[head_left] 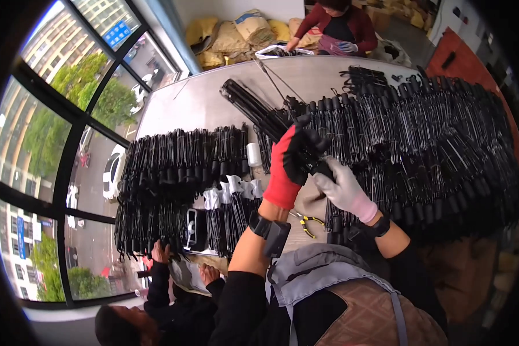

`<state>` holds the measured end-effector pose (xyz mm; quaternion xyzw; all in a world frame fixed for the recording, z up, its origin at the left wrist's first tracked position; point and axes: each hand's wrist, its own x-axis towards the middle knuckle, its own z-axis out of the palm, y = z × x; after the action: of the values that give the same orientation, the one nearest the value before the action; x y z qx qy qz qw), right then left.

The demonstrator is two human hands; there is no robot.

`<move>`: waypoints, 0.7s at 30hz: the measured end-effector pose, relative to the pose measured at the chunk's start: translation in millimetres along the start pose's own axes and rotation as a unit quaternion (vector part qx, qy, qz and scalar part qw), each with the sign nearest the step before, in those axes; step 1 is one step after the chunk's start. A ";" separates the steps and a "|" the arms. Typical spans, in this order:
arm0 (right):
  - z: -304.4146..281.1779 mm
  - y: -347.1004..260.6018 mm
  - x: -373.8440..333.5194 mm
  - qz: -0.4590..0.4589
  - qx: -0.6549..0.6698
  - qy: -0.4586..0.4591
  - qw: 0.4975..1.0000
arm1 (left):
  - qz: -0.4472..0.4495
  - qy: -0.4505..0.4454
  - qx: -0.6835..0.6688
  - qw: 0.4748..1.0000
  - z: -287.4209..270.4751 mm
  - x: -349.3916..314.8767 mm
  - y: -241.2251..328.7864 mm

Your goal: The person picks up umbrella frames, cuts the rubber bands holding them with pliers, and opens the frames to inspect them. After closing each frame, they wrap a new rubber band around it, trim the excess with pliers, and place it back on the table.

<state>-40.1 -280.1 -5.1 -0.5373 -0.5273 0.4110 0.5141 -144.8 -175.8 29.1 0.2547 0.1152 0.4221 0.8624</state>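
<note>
My left hand (pixel 288 164), in a red and black glove, is wrapped round black folding umbrella frames (pixel 249 108) held slanting above the table. Their ribs are folded together and their far ends point to the upper left; how many there are I cannot tell. My right hand (pixel 346 189), in a white and pink glove, has its fingers closed on the dark lower end, just below my left hand. Thin metal rods (pixel 274 78) stick up behind the held frames. Yellow and black pliers (pixel 307 225) lie on the table beneath my hands.
Rows of black umbrella frames cover the table's right side (pixel 398 124) and left side (pixel 176 153). A white cylinder (pixel 254 154) stands between them. One co-worker (pixel 346 29) works at the far edge by a white bag (pixel 282 52), another (pixel 132 323) at lower left. Sacks (pixel 236 37) are piled behind.
</note>
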 end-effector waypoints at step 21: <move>-0.5 18.7 97.7 -0.217 -0.102 0.113 0.964 | 0.209 -0.045 0.094 0.972 50.0 7.8 72.9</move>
<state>-26.6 -181.9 -13.6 -0.5028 -0.6085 0.1703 0.5898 -168.1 -149.3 110.5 0.3722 0.0594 0.5684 0.7313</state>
